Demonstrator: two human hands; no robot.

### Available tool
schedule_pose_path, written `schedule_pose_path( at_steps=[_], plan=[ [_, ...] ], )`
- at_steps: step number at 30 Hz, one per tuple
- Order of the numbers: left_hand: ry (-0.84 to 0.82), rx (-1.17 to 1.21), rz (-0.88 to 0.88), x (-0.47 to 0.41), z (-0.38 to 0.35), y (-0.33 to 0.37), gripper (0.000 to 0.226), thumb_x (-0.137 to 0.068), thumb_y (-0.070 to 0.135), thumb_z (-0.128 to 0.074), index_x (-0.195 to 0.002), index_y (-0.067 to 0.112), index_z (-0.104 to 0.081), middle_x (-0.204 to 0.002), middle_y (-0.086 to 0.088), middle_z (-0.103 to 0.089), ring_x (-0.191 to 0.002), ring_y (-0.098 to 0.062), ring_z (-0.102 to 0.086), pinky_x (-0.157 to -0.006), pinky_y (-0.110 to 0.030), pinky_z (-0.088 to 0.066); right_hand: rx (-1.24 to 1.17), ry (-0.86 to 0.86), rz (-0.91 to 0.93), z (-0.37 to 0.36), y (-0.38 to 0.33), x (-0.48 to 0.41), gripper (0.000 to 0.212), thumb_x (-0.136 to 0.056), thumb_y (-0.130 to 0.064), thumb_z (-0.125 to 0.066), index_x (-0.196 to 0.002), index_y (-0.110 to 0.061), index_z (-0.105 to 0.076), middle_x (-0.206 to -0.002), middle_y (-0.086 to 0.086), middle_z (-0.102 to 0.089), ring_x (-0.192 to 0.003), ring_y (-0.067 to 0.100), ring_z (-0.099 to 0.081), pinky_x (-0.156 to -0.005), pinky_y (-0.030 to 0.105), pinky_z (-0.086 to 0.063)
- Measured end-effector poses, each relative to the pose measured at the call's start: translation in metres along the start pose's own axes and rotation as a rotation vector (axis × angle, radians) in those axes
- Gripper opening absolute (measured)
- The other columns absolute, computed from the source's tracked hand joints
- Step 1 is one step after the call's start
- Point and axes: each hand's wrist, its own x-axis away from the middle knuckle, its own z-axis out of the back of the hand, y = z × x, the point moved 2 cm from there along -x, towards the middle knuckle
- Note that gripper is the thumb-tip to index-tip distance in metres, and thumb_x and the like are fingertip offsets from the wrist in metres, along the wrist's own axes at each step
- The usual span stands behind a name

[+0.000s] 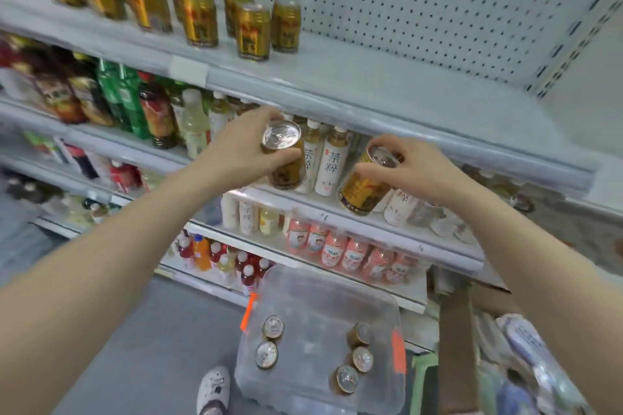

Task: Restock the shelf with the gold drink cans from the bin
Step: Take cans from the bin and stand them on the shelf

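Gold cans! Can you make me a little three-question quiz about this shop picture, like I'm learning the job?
1. Count: how many gold cans stand in the clear plastic bin on the floor?
2. True or false: the left hand and the right hand each hold one gold can.
3. Pick one: the gold cans already stocked stand on A) the top shelf, B) the shelf with the pink bottles, C) the floor.

Key:
1. Five: two on the left side, three on the right.
2. True: left hand's can, right hand's can.
3. A
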Motion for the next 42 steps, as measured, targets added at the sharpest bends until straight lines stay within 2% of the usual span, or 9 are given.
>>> schedule_pose_path(
  at_steps=[3,8,12,14,18,23,30,37,42],
  plan=[
    [0.034,0.069,0.037,-0.026,0.038,-0.002,0.065,-0.080,0.056,-0.065,-0.131,0.021,-0.046,-0.125,0.002,-0.058,-0.107,-0.016,-0.055,-0.088,-0.032,-0.046,-0.015,0.070,0.009,0.027,-0.027,-0.024,0.049,-0.079,-0.060,-0.065,-0.123,-0.038,-0.056,-0.110,-0.011,-0.056,-0.089,0.010,-0.056,-0.065,0.021,-0.040],
    [0.105,0.066,0.020,-0.068,0.088,-0.015,0.069,-0.077,0.056,-0.068,-0.131,0.019,-0.047,-0.123,0.002,-0.059,-0.106,-0.017,-0.056,-0.086,-0.035,-0.050,0.032,0.190,0.068,0.067,-0.065,-0.076,0.044,-0.080,-0.053,-0.067,-0.118,-0.034,-0.058,-0.116,-0.007,-0.059,-0.091,0.013,-0.057,-0.071,0.025,-0.043],
    [0.141,0.058,0.009,-0.101,0.110,-0.032,0.070,-0.074,0.057,-0.069,-0.130,0.019,-0.049,-0.122,0.003,-0.061,-0.106,-0.016,-0.057,-0.087,-0.035,-0.049,-0.017,0.305,0.056,0.082,-0.086,-0.123,0.048,-0.077,-0.055,-0.067,-0.118,-0.034,-0.051,-0.115,-0.004,-0.057,-0.094,0.022,-0.061,-0.081,0.043,-0.055],
    [0.137,0.074,-0.016,-0.115,0.115,-0.037,0.069,-0.074,0.057,-0.070,-0.129,0.020,-0.050,-0.119,0.004,-0.062,-0.103,-0.015,-0.057,-0.086,-0.035,-0.050,0.002,0.352,0.048,0.081,-0.093,-0.149,0.049,-0.078,-0.053,-0.066,-0.118,-0.032,-0.050,-0.114,-0.002,-0.057,-0.096,0.023,-0.059,-0.077,0.039,-0.053],
    [0.110,0.087,-0.062,-0.138,0.114,-0.044,0.069,-0.071,0.060,-0.069,-0.127,0.023,-0.052,-0.117,0.007,-0.063,-0.103,-0.014,-0.059,-0.087,-0.038,-0.052,0.047,0.338,0.004,0.071,-0.098,-0.199,0.050,-0.082,-0.048,-0.066,-0.124,-0.026,-0.051,-0.118,0.003,-0.059,-0.094,0.022,-0.057,-0.060,0.026,-0.044],
    [0.079,0.100,-0.078,-0.162,0.110,-0.052,0.067,-0.069,0.060,-0.070,-0.125,0.027,-0.053,-0.115,0.009,-0.064,-0.101,-0.011,-0.059,-0.085,-0.036,-0.052,0.147,0.353,-0.076,0.063,-0.093,-0.248,0.054,-0.083,-0.049,-0.065,-0.127,-0.020,-0.053,-0.122,0.006,-0.060,-0.108,0.027,-0.055,-0.079,0.034,-0.048],
    [0.031,0.131,-0.094,-0.183,0.098,-0.058,0.067,-0.068,0.059,-0.072,-0.125,0.030,-0.053,-0.115,0.014,-0.062,-0.099,-0.005,-0.055,-0.078,-0.022,-0.044,0.233,0.326,-0.146,0.055,-0.078,-0.298,0.058,-0.081,-0.052,-0.065,-0.128,-0.021,-0.053,-0.123,0.007,-0.060,-0.109,0.029,-0.056,-0.079,0.036,-0.050],
    [0.000,0.122,-0.125,-0.199,0.089,-0.054,0.063,-0.069,0.058,-0.072,-0.123,0.031,-0.055,-0.113,0.013,-0.064,-0.101,-0.008,-0.057,-0.088,-0.033,-0.051,0.316,0.346,-0.119,0.049,-0.063,-0.325,0.061,-0.081,-0.059,-0.061,-0.126,-0.019,-0.051,-0.118,0.008,-0.061,-0.103,0.031,-0.058,-0.075,0.036,-0.047],
    [-0.036,0.087,-0.160,-0.220,0.071,-0.045,0.065,-0.069,0.059,-0.072,-0.124,0.029,-0.055,-0.114,0.010,-0.064,-0.103,-0.011,-0.059,-0.087,-0.034,-0.051,0.294,0.228,-0.048,0.054,-0.053,-0.325,0.060,-0.089,-0.057,-0.050,-0.135,-0.019,-0.046,-0.126,0.010,-0.053,-0.108,0.030,-0.054,-0.081,0.037,-0.046]
  ],
)
